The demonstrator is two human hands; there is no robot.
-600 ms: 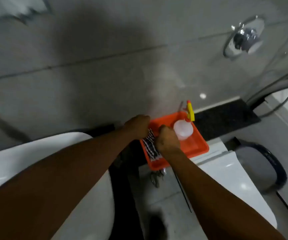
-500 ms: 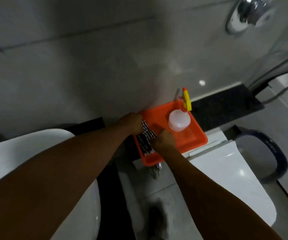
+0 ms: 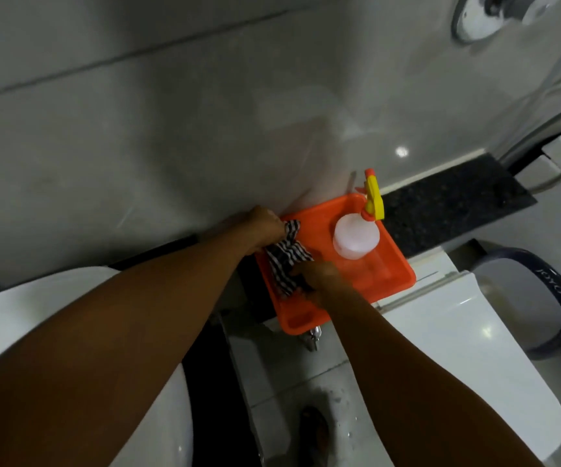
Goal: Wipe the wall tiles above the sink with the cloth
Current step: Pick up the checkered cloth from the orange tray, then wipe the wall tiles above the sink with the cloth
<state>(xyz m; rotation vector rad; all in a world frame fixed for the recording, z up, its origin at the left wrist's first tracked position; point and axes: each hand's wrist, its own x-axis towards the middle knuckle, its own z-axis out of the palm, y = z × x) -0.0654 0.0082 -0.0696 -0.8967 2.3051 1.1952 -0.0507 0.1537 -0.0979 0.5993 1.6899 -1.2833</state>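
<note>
A black-and-white checked cloth [image 3: 285, 257] lies bunched at the left side of an orange tray [image 3: 397, 281]. My left hand [image 3: 260, 225] grips the cloth's upper end at the tray's far left corner. My right hand [image 3: 319, 279] holds the cloth's lower end inside the tray. The grey wall tiles [image 3: 171, 129] rise just behind the tray. The white sink [image 3: 19, 315] curves under my left forearm at the lower left.
A clear spray bottle [image 3: 356, 239] with a yellow trigger stands in the tray's right half. The tray rests on a white toilet cistern [image 3: 440, 274], whose closed lid extends to the lower right. A dark-rimmed bin [image 3: 548, 298] stands at the right. A chrome fitting [image 3: 481, 18] sits on the wall.
The view tilted down. My hands moved apart along the cloth: the left went to the tray's far left corner, the right slid nearer, and the cloth now shows stretched between them.
</note>
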